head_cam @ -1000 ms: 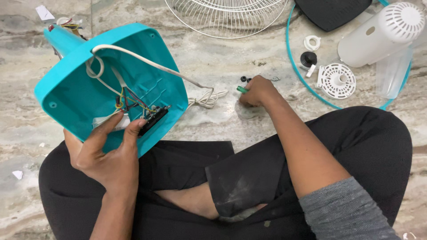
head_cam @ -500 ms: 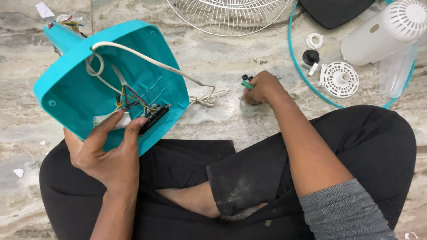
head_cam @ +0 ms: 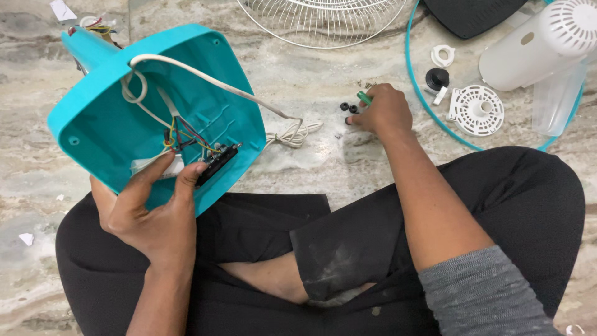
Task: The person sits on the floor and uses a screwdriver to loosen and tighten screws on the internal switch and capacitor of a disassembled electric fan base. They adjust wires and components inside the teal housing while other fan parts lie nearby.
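Person seated cross-legged on a marbled stone floor (head_cam: 311, 93), black trousers, grey sleeve on the right arm.

Left hand (head_cam: 152, 214) at 8 o'clock: fingers spread, cupping the near rim of a turquoise fan base (head_cam: 155, 106) tipped up on edge, hollow underside toward the camera. Thumb and forefinger tips rest on a black switch block (head_cam: 217, 165) inside the shell; coloured wires (head_cam: 183, 138) run up from it. White power cord (head_cam: 205, 78) loops through the shell, exits at its 3 o'clock edge and ends in a small coil on the floor.

Right hand (head_cam: 382, 112) at 1 o'clock, knuckles up, fingers curled down onto the floor. A green-handled tool (head_cam: 364, 98) pokes out at its 11 o'clock; cannot tell how firmly it is gripped. Two small black round parts (head_cam: 348, 107) lie just beside the fingertips, at 9 o'clock of the hand.

12 o'clock: white wire fan guard (head_cam: 323, 22). 2 o'clock: white motor housing (head_cam: 541, 43), white slotted disc (head_cam: 476, 111), black knob (head_cam: 437, 78), all inside a turquoise ring (head_cam: 413, 81)
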